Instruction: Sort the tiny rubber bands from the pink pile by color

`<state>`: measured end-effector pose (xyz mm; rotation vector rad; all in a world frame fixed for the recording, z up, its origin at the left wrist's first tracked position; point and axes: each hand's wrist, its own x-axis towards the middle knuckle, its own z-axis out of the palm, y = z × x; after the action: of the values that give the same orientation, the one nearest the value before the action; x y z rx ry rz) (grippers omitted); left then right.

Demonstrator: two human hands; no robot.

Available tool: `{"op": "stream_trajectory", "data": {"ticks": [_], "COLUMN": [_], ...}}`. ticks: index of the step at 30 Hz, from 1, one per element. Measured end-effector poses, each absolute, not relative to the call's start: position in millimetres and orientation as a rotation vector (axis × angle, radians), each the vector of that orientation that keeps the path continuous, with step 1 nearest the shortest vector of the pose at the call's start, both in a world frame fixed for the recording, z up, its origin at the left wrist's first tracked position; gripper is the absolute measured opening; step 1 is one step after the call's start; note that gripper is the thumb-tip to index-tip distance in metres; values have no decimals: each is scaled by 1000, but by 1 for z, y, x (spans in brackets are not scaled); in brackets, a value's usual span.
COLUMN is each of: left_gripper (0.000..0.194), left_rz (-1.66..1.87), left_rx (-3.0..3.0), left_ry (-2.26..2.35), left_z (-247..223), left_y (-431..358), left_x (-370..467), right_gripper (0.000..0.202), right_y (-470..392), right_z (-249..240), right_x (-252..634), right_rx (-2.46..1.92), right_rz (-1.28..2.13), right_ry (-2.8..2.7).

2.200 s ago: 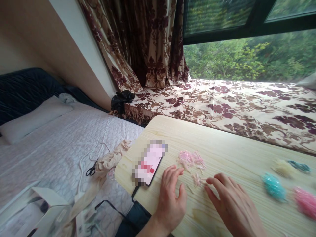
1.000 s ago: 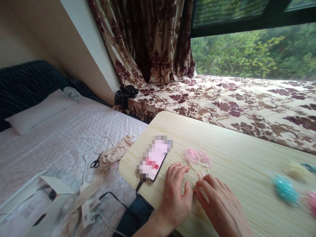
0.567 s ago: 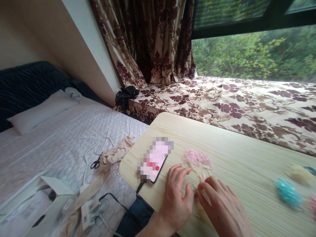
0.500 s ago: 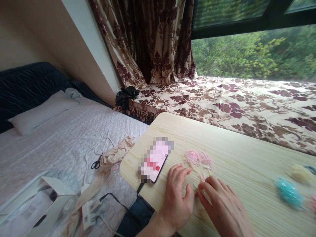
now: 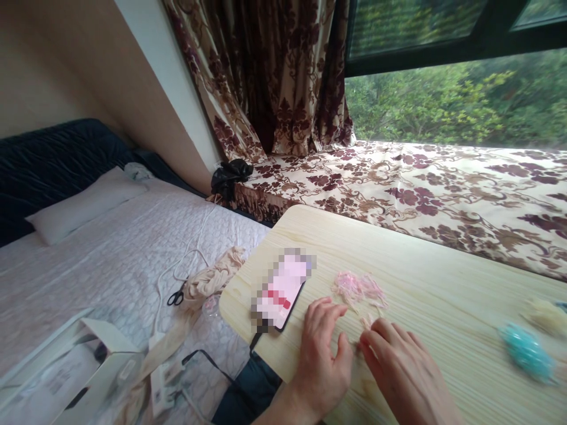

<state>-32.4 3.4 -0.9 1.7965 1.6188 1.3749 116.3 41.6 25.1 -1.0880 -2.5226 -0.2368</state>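
On the wooden table, a tangled clump of pink shredded strands (image 5: 359,289) lies just beyond my two hands. My left hand (image 5: 325,357) rests beside it with the fingers curved and the thumb held apart, and nothing shows between them. My right hand (image 5: 401,366) points down with thumb and fingertips pinched together at the tabletop, close to a small pale pink tuft (image 5: 367,320). Whatever those fingertips hold is hidden or too small to name. Left of my left hand lies a phone (image 5: 286,289) with a lit, partly pixelated screen and a black cable plugged in.
A turquoise glossy bundle (image 5: 528,352) and a cream-coloured clump (image 5: 547,319) lie on the table's right side. Scissors (image 5: 176,297), beige fabric (image 5: 217,274), a power strip (image 5: 162,386) and a white open box (image 5: 95,366) are on the bed. A floral-covered window ledge (image 5: 398,183) runs behind the table.
The whole view has shifted slightly, so everything sits a little lower and farther right. My hands keep nearly the same pose near the pink strands.
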Motion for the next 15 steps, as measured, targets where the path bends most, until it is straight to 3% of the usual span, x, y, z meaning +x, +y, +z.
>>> {"op": "stream_trajectory", "data": {"ticks": [7,15], "left_gripper": [47,45], "left_rz": [1359,1351], "left_rx": [1781,1787], "left_ry": [1632,1654], "left_z": [-1,-6], "left_y": [4,3], "left_x": [-33,-31], "right_gripper": [24,24], "right_y": [39,34], "right_z": [16,25], "right_x": [119,151], "right_rx": [-1131,-1254], "right_rz": [-259,144], "right_ry": [-2497,-2390]}}
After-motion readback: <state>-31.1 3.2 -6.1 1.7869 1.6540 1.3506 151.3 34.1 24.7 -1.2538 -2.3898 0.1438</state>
